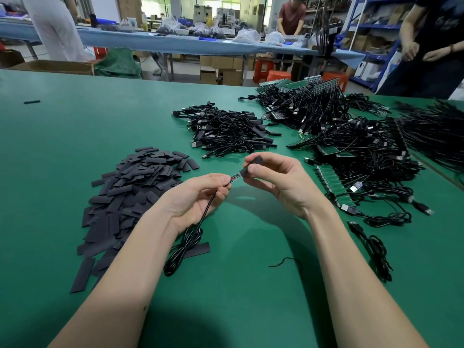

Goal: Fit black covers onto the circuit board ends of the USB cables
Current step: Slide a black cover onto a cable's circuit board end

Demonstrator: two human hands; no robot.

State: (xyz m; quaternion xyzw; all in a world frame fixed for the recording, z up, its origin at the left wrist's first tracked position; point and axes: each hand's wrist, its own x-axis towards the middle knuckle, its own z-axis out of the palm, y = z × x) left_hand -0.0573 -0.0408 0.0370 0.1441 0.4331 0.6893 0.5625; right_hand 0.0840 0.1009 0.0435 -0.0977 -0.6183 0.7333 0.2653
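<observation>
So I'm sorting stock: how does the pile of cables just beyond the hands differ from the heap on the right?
The near pile is loose cables with black-sleeved ends; the right heap shows bare green boards, many joined in strips. The near pile is smaller and compact; the right heap sprawls wider. Both are black USB cables.
</observation>
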